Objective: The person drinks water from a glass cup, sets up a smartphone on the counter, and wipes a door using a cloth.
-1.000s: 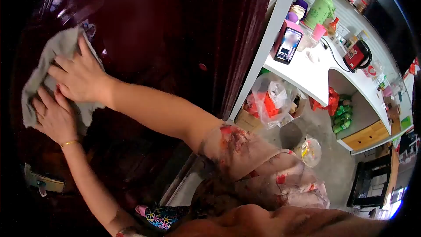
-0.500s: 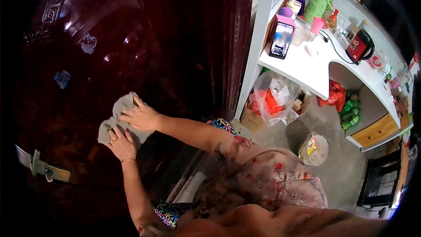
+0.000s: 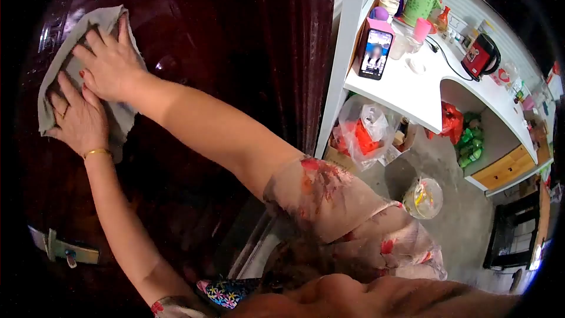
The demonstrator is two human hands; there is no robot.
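Observation:
A grey cloth (image 3: 120, 121) lies spread against a dark, glossy reddish-brown door (image 3: 194, 70). My left hand (image 3: 82, 115), with a gold bracelet at the wrist, presses flat on the cloth's lower part, fingers stretched out. Just above it, my right hand (image 3: 112, 65) rests on the cloth with its fingers spread, one reaching near the upper corner. The two hands are close together, and neither is closed round the fabric. Below them, at the lower left, is the metal door handle (image 3: 70, 256).
Right of the door stands a white counter (image 3: 412, 100) bearing a phone (image 3: 375, 53), a green thermos (image 3: 422, 0) and a red kettle (image 3: 481, 58). Underneath are plastic bags (image 3: 368, 132) and green bottles (image 3: 471, 144). A clear bin (image 3: 424, 198) stands on the floor.
Both hands have moved up and left across the door with the cloth. It now looks more spread out and covers the area where bluish patches showed. The phone's screen picture differs.

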